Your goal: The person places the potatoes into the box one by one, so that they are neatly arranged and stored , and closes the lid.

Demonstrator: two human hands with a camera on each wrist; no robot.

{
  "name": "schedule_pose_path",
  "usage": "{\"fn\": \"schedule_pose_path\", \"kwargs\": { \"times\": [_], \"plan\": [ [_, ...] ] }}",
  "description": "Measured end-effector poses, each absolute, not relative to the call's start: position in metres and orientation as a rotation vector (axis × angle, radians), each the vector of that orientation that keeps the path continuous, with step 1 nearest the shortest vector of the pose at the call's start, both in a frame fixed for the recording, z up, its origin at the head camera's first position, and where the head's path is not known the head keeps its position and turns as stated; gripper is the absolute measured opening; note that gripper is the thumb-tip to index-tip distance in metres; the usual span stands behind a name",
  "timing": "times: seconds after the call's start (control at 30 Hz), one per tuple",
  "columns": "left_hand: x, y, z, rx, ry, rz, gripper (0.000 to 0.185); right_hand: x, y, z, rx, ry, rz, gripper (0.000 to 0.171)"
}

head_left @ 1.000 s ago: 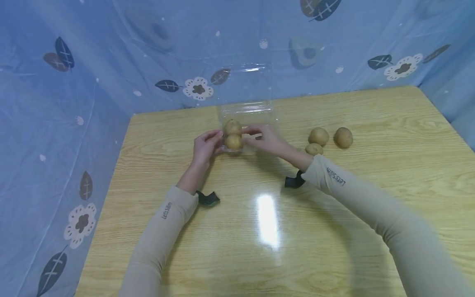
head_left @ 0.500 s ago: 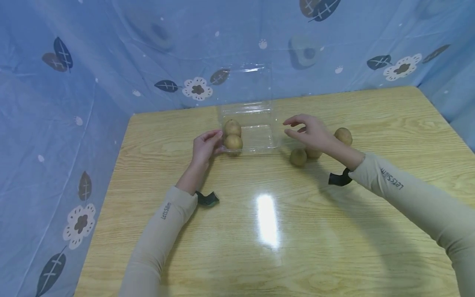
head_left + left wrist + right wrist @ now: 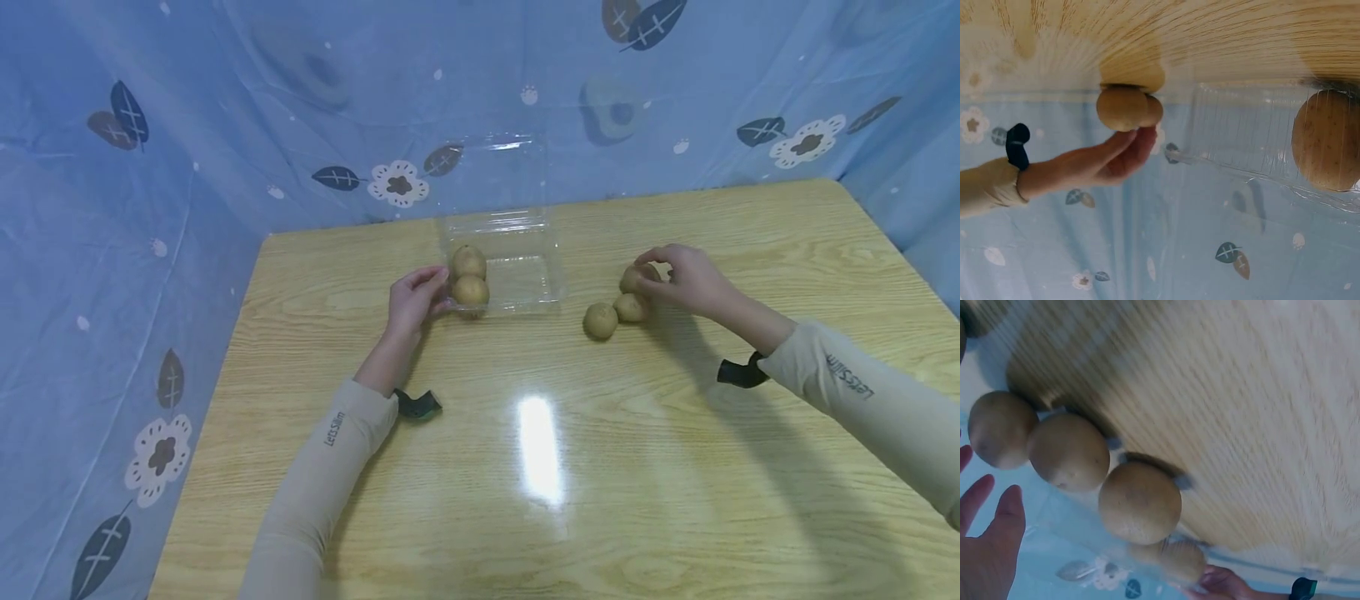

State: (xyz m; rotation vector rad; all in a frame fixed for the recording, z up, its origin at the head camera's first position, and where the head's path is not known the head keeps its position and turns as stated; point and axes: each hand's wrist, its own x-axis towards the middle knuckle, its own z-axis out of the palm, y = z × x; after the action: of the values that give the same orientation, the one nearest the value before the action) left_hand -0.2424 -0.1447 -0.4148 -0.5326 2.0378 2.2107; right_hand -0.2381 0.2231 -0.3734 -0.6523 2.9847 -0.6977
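A clear plastic box [image 3: 525, 279] stands on the wooden table [image 3: 540, 467] with its lid upright. Two brown kiwis [image 3: 469, 276] lie at its left end; one shows through the wall [image 3: 1325, 140] in the left wrist view. My left hand [image 3: 415, 298] holds the box's left side between thumb and fingers. My right hand [image 3: 684, 275] arches over the farthest of three loose kiwis [image 3: 636, 275], its fingertips on it. In the right wrist view its fingers [image 3: 994, 506] look fairly straight beside the row of kiwis [image 3: 1067, 452].
The other two loose kiwis [image 3: 601, 320] [image 3: 632, 307] lie just left of my right hand. A blue leaf-patterned sheet [image 3: 225, 125] walls the table at the back and both sides. Bare wood stretches toward me.
My right hand left the box and swung right to the loose kiwis. One kiwi rolled a little left. My left hand stayed on the box.
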Motion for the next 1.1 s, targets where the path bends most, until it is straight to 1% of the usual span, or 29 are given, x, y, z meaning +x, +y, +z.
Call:
{"fn": "schedule_pose_path", "kwargs": {
  "times": [0.2,0.4,0.53,1.1],
  "plan": [
    [-0.2423,-0.1445,-0.4145,-0.535,2.022,2.223,0.031,-0.2363,0.2288,-0.3768,-0.630,2.978,-0.678,0.031],
    [-0.2420,-0.1443,-0.4135,-0.526,2.054,2.196,0.031,-0.2387,0.2269,-0.3769,-0.573,2.933,-0.701,0.040],
    [-0.2413,-0.1441,-0.4129,-0.532,2.066,2.184,0.031,-0.2413,0.2243,-0.3774,-0.536,2.928,-0.710,0.042],
    [-0.2413,-0.1445,-0.4133,-0.545,2.092,2.147,0.032,-0.2450,0.2212,-0.3791,-0.483,2.904,-0.698,0.044]
  ]
}}
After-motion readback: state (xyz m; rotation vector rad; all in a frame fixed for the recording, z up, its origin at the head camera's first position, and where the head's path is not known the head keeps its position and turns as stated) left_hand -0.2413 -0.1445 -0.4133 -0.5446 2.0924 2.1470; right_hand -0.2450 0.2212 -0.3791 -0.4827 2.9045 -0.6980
